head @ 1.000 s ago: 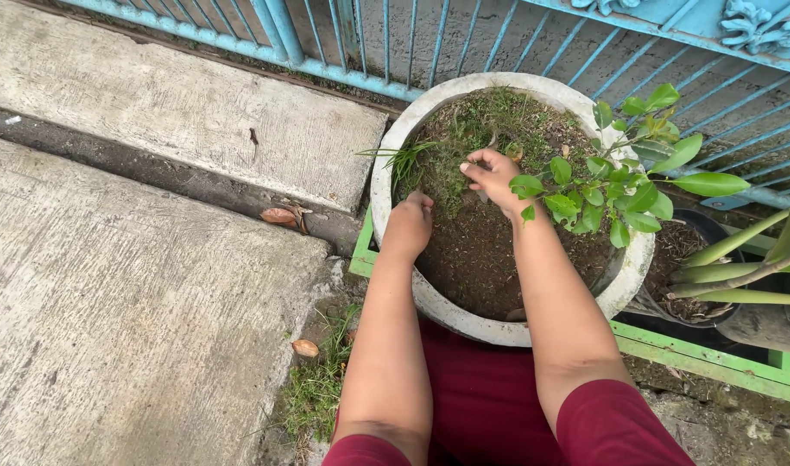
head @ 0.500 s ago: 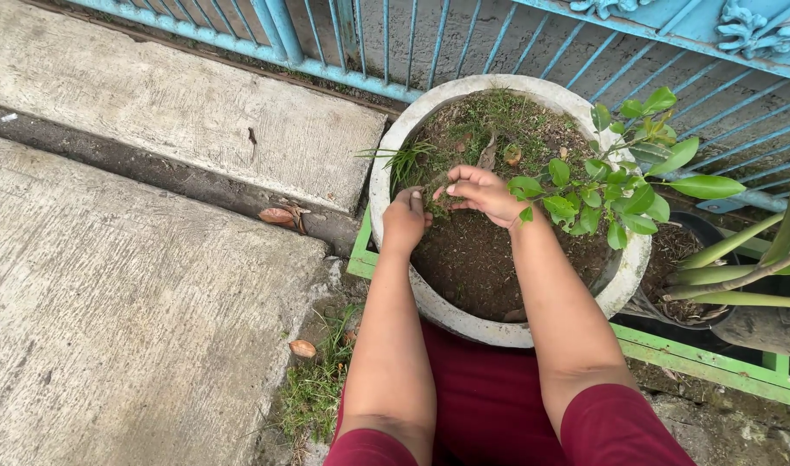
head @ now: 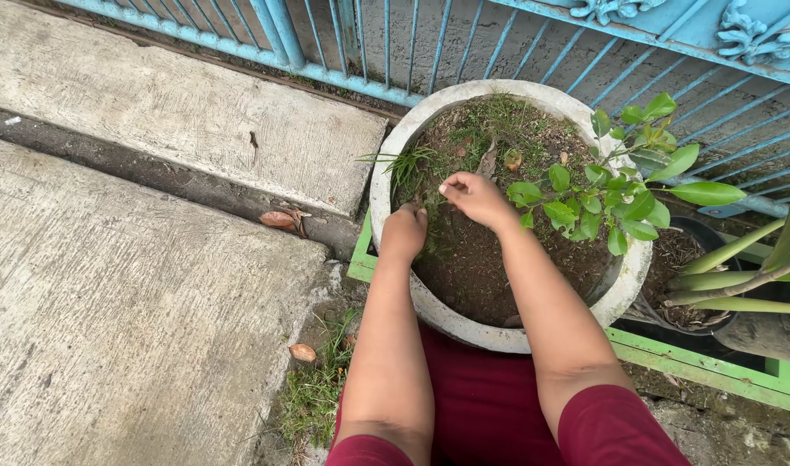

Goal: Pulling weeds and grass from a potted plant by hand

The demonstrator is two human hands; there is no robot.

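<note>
The 2 concrete slabs (head: 136, 285) fill the left half of the view, split by a dark dirt-filled gutter (head: 170, 177) that runs diagonally toward the pot. A blue metal fence (head: 395, 43) crosses the top, just behind the pot's far rim.

The round grey concrete pot (head: 386, 164) sits at the centre on a green metal frame (head: 697, 354), its left rim close to the slab's corner. Dark soil (head: 481, 267) lies bare in the near half; the far half is covered with thin grass and moss (head: 507, 121). A leafy green shrub (head: 619, 185) spreads over the pot's right side and beyond its rim, so open room in the pot lies at the near left. A smaller black pot (head: 697, 233) with long green stalks stands just to the right, touching or nearly so.

The left hand (head: 405, 231) rests inside the left rim, its grip clenched knuckles-up on the soil; whether it holds any weed cannot be told. A tuft of long grass blades (head: 404, 162) grows just beyond it at the rim. The right hand (head: 474, 197) is near the pot's middle, close beside the left, its grip pinched with fingertips drawn together at the edge of the grass patch; what it pinches is too small to tell.

2 dry brown leaves (head: 281, 218) lie in the gutter and 1 more (head: 303, 352) by the weeds near the person's knee.
</note>
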